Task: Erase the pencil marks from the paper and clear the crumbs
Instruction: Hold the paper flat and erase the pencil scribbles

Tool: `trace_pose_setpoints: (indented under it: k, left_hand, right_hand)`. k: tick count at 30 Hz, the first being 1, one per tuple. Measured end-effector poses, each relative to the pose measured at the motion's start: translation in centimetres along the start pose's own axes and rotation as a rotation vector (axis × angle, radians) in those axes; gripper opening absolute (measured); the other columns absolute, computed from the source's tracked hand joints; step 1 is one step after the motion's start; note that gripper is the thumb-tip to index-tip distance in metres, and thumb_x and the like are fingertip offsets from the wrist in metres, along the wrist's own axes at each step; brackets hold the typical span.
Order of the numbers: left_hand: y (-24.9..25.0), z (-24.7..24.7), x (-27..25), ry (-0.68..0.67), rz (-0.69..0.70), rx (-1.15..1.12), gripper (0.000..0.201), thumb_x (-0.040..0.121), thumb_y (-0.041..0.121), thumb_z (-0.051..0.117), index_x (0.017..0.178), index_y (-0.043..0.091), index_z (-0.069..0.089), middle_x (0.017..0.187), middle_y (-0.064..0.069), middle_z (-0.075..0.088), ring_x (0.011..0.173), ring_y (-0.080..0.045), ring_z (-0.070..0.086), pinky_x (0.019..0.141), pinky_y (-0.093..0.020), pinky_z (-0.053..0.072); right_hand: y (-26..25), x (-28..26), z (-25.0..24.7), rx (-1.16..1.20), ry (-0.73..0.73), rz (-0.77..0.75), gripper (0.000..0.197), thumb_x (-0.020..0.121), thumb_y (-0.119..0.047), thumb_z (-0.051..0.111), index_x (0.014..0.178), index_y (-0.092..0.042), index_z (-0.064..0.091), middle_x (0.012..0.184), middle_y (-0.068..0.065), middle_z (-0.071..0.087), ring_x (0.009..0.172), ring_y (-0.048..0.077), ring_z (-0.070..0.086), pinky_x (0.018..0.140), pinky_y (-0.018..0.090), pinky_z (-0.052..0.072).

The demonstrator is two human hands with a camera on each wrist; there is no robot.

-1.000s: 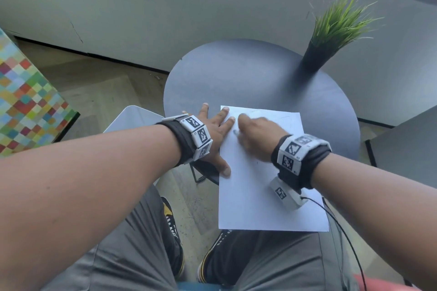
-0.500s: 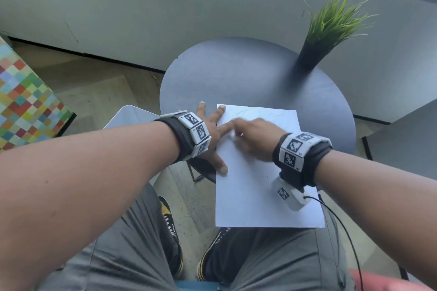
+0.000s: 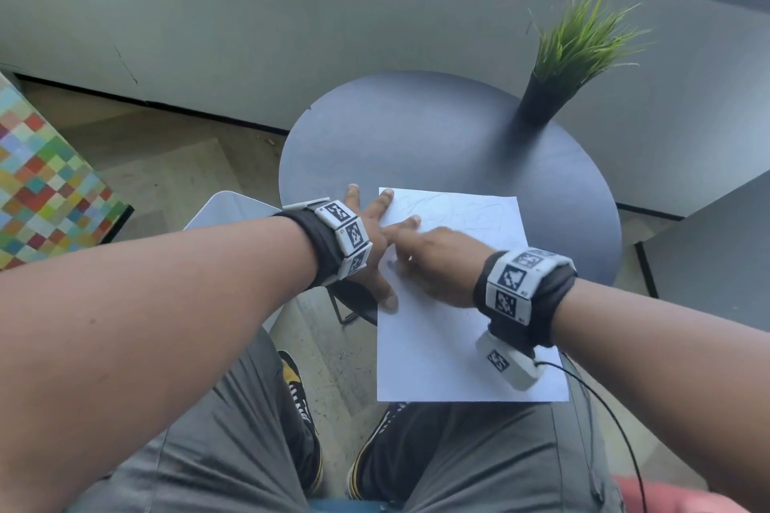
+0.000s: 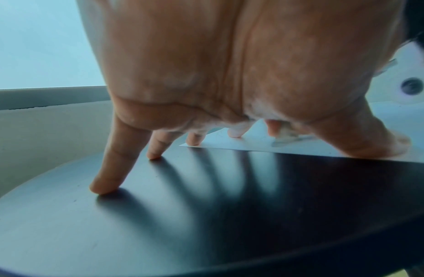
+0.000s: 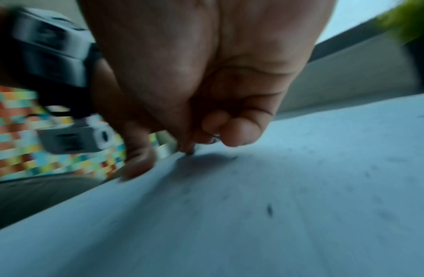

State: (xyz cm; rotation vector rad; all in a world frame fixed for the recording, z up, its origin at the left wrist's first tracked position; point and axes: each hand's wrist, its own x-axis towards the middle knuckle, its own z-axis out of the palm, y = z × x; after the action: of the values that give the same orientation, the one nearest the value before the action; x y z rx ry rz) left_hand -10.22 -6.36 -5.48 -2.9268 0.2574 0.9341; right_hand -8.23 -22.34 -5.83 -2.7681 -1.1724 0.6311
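Observation:
A white sheet of paper (image 3: 466,354) lies on the round dark table (image 3: 416,129), its near end hanging over my lap. Faint pencil scribbles (image 3: 458,208) cross its far part. My left hand (image 3: 375,242) lies spread flat at the sheet's left edge, with thumb and two fingertips on the paper (image 4: 301,148) and the other fingers on the table (image 4: 159,215). My right hand (image 3: 437,262) is curled low over the sheet near that edge, pinching a small eraser (image 4: 288,139) against the paper (image 5: 253,215). Dark crumbs (image 5: 269,209) are scattered on the sheet.
A black pot with a green grass plant (image 3: 546,96) stands at the table's far right. A white seat (image 3: 225,208) and a multicoloured checked block (image 3: 41,187) are on the left, and a grey surface (image 3: 716,242) is on the right. My knees are under the paper's near end.
My right hand has slid a little left and toward me across the paper with the eraser. The left hand has stayed spread on the sheet's left edge.

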Motion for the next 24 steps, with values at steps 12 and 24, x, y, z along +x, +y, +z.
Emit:
trace_pose_setpoints:
  k: [12, 24]
  left_hand:
    - [0.9, 0.3, 0.5, 0.02, -0.045, -0.037, 0.126, 0.054, 0.095, 0.054, 0.15, 0.05, -0.014, 0.163, 0.001, -0.022, 0.143, -0.053, -0.015, 0.11, -0.07, 0.017]
    - [0.7, -0.4, 0.5, -0.015, -0.027, 0.033, 0.132, 0.056, 0.084, 0.069, 0.15, 0.049, -0.016, 0.162, 0.008, -0.023, 0.144, -0.054, -0.009, 0.105, -0.069, 0.028]
  right_hand:
    - [4.1, 0.6, -0.7, 0.097, 0.147, 0.248, 0.025, 0.096, -0.041, 0.046, 0.097, -0.016, 0.045, 0.095, 0.008, 0.064, 0.085, 0.031, 0.055, 0.074, 0.038, 0.048]
    - [4.0, -0.2, -0.5, 0.012, 0.105, 0.056, 0.022, 0.099, -0.036, 0.045, 0.101, -0.015, 0.05, 0.095, 0.006, 0.062, 0.086, 0.028, 0.053, 0.071, 0.035, 0.043]
